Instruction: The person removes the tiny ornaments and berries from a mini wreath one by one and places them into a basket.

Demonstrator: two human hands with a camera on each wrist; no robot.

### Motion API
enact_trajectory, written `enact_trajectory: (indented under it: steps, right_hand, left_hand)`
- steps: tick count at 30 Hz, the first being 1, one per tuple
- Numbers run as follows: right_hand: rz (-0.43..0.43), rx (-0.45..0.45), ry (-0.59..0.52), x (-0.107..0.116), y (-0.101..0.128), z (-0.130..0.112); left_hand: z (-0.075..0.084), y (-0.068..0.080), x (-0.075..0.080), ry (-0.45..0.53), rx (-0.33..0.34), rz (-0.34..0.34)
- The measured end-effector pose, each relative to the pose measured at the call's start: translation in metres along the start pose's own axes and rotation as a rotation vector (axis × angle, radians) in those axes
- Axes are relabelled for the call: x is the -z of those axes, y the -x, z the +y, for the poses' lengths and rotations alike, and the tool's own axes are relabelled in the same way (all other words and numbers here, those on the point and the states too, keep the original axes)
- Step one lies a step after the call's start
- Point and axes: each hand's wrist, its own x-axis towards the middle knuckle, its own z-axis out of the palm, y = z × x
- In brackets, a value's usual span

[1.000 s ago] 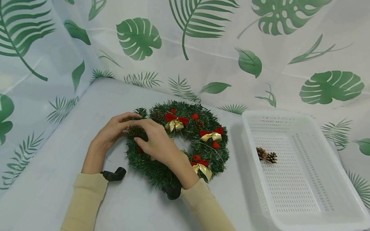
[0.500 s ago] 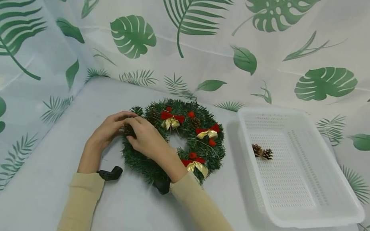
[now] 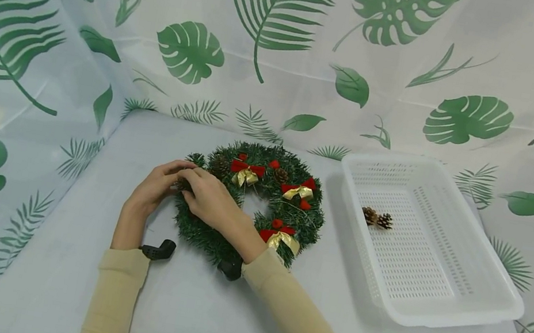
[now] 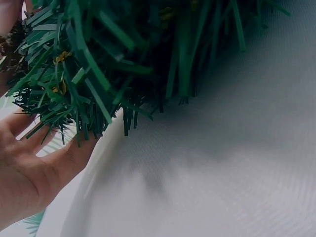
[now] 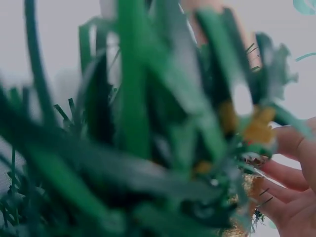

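Note:
A green tinsel wreath [image 3: 243, 251] with red-and-gold bows lies on the white table. At its left side my right hand [image 3: 212, 198] reaches across the greenery, thumb and fingers curled around a brown pine cone [image 3: 184, 183]. My left hand [image 3: 153, 188] holds the wreath's outer left edge, and its fingertips meet those of the right hand above the cone. In the left wrist view, the fingers [image 4: 74, 153] of this hand go under the green strands. Blurred strands cover much of the right wrist view, with gold glitter showing near the hand. The cone is mostly hidden by the hands.
To the right stands a white perforated plastic basket [image 3: 457, 322] with loose pine cones [image 3: 378, 219] near its left wall. More cones and bows [image 3: 247, 174] sit on the wreath. Leaf-print sheeting [image 3: 278, 98] hangs behind and at the left.
The whole head view has shifted slightly left. My right-hand fingers have drawn closer around the pine cone, covering more of it; the left hand stays at the wreath's edge.

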Motion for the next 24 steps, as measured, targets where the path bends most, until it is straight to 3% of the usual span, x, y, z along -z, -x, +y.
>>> enact_trajectory:
  steps: [8, 16, 24]
  right_hand:
    - [0.08, 0.044, -0.054, 0.001, 0.002, -0.001]
    - [0.101, -0.001, -0.188, 0.009, 0.007, -0.001]
    - [0.192, 0.009, -0.252, 0.021, 0.021, 0.007]
  left_hand:
    - [0.001, 0.002, -0.001, 0.019, 0.005, 0.002]
    - [0.002, 0.004, -0.004, 0.017, 0.013, 0.011]
    - [0.005, 0.004, -0.003, -0.007, 0.011, 0.016]
